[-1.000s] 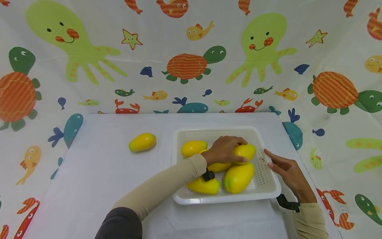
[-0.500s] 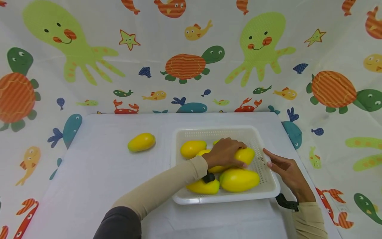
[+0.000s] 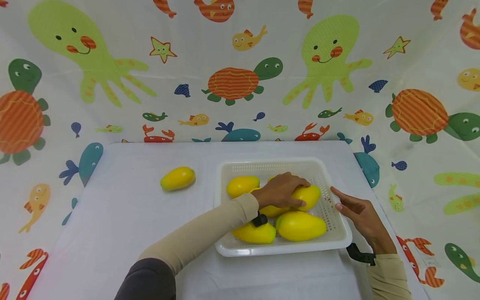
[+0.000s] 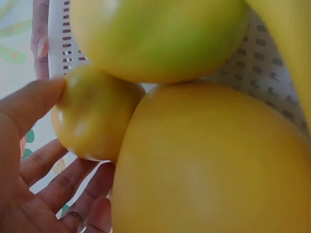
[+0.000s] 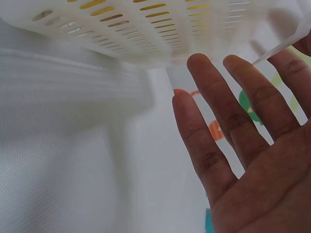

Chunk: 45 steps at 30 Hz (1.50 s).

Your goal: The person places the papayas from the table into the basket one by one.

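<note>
In the head view my left hand (image 3: 279,191) holds a yellow mango (image 3: 308,197) in the right part of a white perforated basket (image 3: 285,251). The left wrist view shows the thumb on one side of this mango (image 4: 95,121) and fingers bent at its other side. Several more mangoes lie in the basket, among them a large front one (image 3: 301,226) and a back-left one (image 3: 243,186); my hand partly hides others. At the basket's right rim, my right hand (image 3: 361,216) rests with index finger and thumb touching it. Its other fingers (image 5: 252,107) stretch out straight below the rim.
A single mango (image 3: 178,178) lies on the white-covered table (image 3: 123,208), left of the basket. Behind and at both sides hangs a light cloth (image 3: 210,50) printed with sea animals.
The large front mango has turned from slanted to nearly level. My left hand and its mango have moved slightly toward the front, then the hand a touch left. My right hand keeps its place.
</note>
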{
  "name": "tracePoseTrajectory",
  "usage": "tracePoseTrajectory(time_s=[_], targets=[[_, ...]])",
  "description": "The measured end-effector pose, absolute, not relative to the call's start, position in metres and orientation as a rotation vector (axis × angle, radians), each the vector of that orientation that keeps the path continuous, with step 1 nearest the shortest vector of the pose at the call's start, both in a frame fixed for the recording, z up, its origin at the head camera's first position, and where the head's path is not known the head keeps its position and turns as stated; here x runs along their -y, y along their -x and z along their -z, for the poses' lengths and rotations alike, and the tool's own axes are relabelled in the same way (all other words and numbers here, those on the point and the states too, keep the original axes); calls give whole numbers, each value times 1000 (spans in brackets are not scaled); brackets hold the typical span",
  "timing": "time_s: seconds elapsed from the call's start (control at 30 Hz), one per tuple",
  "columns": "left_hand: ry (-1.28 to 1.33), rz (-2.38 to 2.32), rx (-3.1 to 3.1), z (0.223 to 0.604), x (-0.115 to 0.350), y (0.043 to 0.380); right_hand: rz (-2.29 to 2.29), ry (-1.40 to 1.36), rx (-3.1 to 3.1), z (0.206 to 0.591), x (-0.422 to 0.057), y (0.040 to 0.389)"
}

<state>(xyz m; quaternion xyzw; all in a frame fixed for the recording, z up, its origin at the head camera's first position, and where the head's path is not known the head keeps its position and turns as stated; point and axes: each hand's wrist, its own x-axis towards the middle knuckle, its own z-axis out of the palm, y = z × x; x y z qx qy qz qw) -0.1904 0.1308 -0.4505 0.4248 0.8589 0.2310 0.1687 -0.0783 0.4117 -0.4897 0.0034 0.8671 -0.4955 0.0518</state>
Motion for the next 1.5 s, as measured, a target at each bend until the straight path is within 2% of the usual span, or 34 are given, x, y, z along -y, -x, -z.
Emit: tracePoseTrajectory(time_s=[0.8,1.1,1.5], targets=[[-1241,-517,-2533,439,-131,186,1538,-23,-2606,490,-409,75],[-1156,-734,-2527,427,-107,187,1472,-60,-2636,488,-409,76],[-1131,-942,-2547,415,-67,190,1552,27,-2623,490,-410,77]])
